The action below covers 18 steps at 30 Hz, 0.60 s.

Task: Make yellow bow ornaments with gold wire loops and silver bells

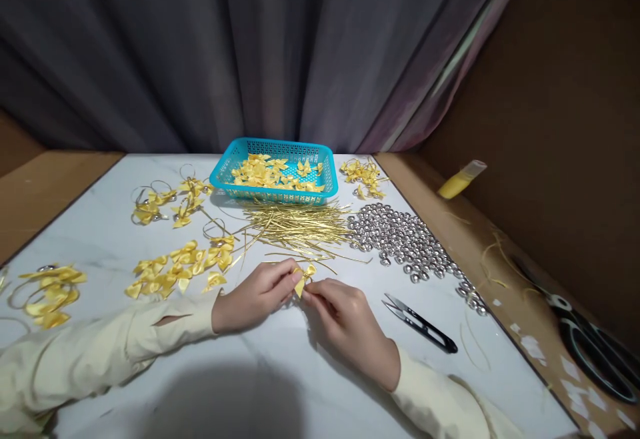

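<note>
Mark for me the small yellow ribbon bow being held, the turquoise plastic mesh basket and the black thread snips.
small yellow ribbon bow [303, 280]: head view, on its visible loop.
turquoise plastic mesh basket [273, 194]: head view, on its near wall.
black thread snips [423, 324]: head view, mid-body.

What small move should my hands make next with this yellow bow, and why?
Probably keep the yellow bow pinched in the left hand and reach the right hand forward for one of the gold strands. Both hands pinch the bow now, I cannot see a strand on it, and the pile lies just beyond the fingertips.
</note>
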Available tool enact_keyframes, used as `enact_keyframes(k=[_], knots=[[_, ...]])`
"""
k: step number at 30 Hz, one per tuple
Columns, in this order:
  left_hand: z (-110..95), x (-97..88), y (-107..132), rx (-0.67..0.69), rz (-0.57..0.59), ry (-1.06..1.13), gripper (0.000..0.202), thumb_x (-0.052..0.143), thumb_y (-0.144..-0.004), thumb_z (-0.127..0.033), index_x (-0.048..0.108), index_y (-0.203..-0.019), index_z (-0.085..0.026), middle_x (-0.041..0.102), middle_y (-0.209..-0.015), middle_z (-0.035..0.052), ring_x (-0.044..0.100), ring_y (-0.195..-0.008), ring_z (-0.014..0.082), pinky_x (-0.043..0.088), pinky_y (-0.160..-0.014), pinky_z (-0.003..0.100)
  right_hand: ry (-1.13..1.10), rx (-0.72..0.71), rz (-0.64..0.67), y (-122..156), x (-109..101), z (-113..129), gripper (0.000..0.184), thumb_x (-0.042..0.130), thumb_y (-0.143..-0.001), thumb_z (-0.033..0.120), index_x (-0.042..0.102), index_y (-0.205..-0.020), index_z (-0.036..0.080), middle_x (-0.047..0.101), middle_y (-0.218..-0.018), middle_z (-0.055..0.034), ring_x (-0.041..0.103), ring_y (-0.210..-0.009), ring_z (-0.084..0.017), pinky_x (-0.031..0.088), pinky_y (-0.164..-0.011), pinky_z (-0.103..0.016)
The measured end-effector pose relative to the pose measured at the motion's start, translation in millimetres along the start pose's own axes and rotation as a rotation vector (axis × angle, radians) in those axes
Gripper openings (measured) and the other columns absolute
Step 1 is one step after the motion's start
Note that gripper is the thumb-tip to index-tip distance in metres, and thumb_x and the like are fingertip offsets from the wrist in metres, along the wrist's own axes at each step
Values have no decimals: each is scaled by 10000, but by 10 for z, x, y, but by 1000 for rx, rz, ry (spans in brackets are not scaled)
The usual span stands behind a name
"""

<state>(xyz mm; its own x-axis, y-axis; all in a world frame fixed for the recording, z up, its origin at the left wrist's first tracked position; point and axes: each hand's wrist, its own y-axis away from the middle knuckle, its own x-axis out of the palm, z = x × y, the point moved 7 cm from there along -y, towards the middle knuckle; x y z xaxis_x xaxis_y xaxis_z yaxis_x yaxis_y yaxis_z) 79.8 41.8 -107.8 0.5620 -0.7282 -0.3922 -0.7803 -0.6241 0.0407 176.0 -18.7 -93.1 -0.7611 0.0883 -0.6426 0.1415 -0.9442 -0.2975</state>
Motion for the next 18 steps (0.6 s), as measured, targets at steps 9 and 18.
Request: enact_keyframes(k=[9, 18], knots=[[2, 29, 27, 56, 23, -40, 302, 338, -902, -348, 420, -679, -161, 385, -603, -42, 364, -561, 97, 299, -534, 215, -24, -90, -65, 12, -11, 51, 173, 451, -902, 177, 612, -842, 159, 660, -717, -51, 580, -625, -143, 440, -578, -240], [-14, 58, 19, 138, 51, -130, 292, 322, -908, -348, 417, -698, -169, 379, -591, -44, 359, -548, 101, 283, -526, 214, -1, -34, -97, -5, -84, 20, 135, 492, -885, 201, 563, -775, 168, 641, -674, -32, 568, -567, -125, 415, -546, -218]])
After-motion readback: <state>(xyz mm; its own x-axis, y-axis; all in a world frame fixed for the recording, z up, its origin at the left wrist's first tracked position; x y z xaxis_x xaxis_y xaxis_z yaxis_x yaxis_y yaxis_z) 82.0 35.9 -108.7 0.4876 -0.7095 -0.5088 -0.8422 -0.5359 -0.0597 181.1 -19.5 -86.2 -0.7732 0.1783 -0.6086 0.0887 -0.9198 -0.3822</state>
